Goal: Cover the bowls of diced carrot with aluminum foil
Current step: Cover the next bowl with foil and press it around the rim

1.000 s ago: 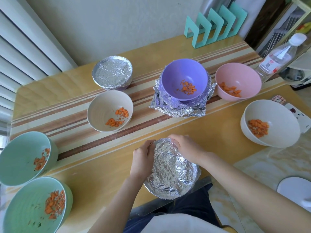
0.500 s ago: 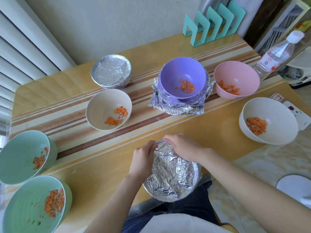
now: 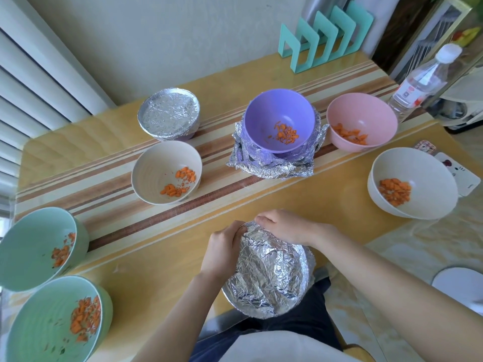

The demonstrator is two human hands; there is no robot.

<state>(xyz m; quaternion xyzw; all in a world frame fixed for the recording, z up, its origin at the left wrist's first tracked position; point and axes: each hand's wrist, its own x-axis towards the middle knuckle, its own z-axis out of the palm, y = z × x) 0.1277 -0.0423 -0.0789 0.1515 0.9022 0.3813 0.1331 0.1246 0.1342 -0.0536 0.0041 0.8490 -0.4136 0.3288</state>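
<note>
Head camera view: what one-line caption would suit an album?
Both hands, left hand and right hand, press crinkled aluminum foil over a round bowl among six open bowls of diced carrot.

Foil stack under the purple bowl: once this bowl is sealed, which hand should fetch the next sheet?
Probably the right hand. It rests on the far rim of the foil-covered bowl, more directly below the foil stack; the left hand sits further left.

My left hand and right hand press crinkled aluminum foil over the round bowl at the yellow wooden table's near edge.
</note>
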